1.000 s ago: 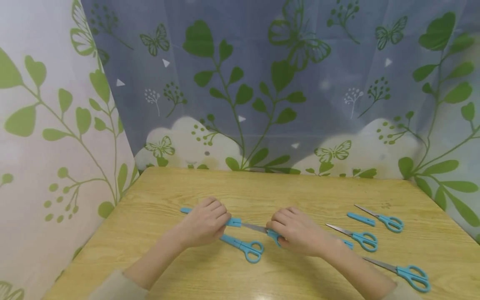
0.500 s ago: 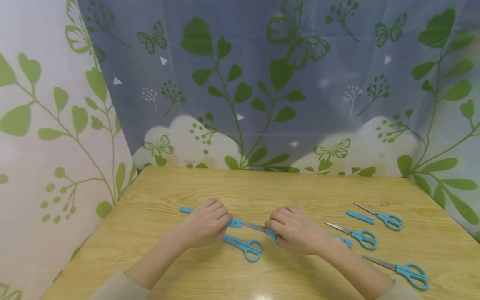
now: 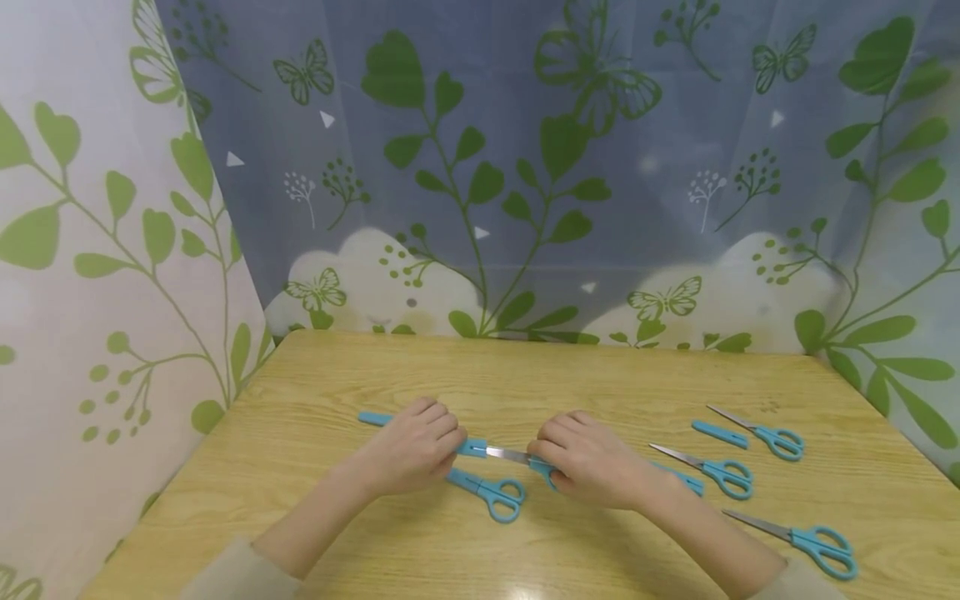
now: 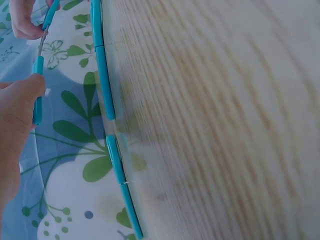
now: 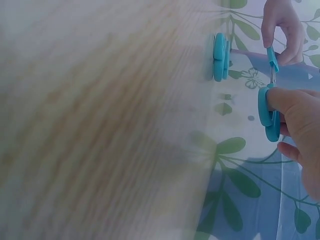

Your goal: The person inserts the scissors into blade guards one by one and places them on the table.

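Observation:
My left hand [image 3: 414,446] grips a blue blade sheath [image 3: 472,448], its mouth facing right. From the other side, my right hand [image 3: 592,463] holds a pair of scissors [image 3: 542,472] by the blue handles. Their bare silver blade spans the space between the hands, its tip end inside the sheath mouth. Both are raised off the table in the left wrist view, where the sheath [image 4: 38,92] shows past my thumb. Just below my left hand lie sheathed scissors [image 3: 502,500]. Behind that hand the end of another blue sheath [image 3: 372,418] pokes out, the rest hidden.
On the right of the wooden table [image 3: 337,367] lie three unsheathed blue scissors: the far pair [image 3: 780,443], the middle pair [image 3: 729,479] and the near pair [image 3: 823,552]. One loose sheath [image 3: 720,434] lies beside them, another [image 3: 681,479] partly behind my right forearm. Patterned cloth [image 3: 525,208] hangs behind.
The right hand has edged slightly left with the scissors, so a little less blade shows outside the sheath. The left hand has stayed nearly still.

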The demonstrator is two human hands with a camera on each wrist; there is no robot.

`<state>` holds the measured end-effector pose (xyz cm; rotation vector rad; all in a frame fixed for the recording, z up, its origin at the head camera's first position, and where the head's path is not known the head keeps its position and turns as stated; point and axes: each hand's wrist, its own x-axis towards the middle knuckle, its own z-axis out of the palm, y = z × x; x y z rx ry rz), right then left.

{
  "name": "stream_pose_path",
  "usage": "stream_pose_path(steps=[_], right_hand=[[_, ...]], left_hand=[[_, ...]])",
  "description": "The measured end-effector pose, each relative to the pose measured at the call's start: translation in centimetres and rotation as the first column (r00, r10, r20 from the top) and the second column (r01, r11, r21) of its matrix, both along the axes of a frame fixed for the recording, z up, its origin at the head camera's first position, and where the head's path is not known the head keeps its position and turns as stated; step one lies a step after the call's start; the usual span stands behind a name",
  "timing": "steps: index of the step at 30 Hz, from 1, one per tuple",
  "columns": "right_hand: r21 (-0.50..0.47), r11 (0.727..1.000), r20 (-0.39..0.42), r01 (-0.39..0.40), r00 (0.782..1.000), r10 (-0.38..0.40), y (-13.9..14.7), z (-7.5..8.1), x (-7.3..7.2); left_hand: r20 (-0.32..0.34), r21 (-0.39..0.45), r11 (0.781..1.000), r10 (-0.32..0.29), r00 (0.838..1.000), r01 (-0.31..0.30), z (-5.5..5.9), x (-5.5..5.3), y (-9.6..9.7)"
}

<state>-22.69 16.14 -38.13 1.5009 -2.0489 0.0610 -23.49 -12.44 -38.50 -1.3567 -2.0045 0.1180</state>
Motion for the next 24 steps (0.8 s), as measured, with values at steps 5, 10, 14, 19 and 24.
stream_pose_path(steps=[5, 10, 14, 19, 24], right_hand=[[0.011, 1.000, 0.005, 0.003, 1.000, -0.003, -0.16, 0.12, 0.08], [0.031, 0.999, 0.010, 0.014, 1.000, -0.014, -0.32, 0.16, 0.12], [0.032, 0.999, 0.002, 0.006, 1.000, -0.006, -0.55, 0.07, 0.15], [0.026, 1.000, -0.001, 0.005, 1.000, -0.004, -0.78, -0.05, 0.15], [0.035, 0.999, 0.002, 0.018, 1.000, -0.018, -0.97, -0.09, 0.08]], left_hand=[[0.001, -0.005, 1.000, -0.001, 1.000, 0.001, -0.04, 0.04, 0.26], [-0.007, 0.005, 1.000, -0.013, 1.000, 0.013, -0.06, 0.06, 0.44], [-0.015, 0.003, 1.000, -0.028, 1.000, 0.028, -0.15, 0.15, 0.55], [0.001, -0.023, 1.000, -0.015, 1.000, 0.015, -0.18, 0.29, 0.74], [-0.006, -0.043, 0.999, 0.010, 1.000, -0.010, -0.11, 0.41, 0.82]])
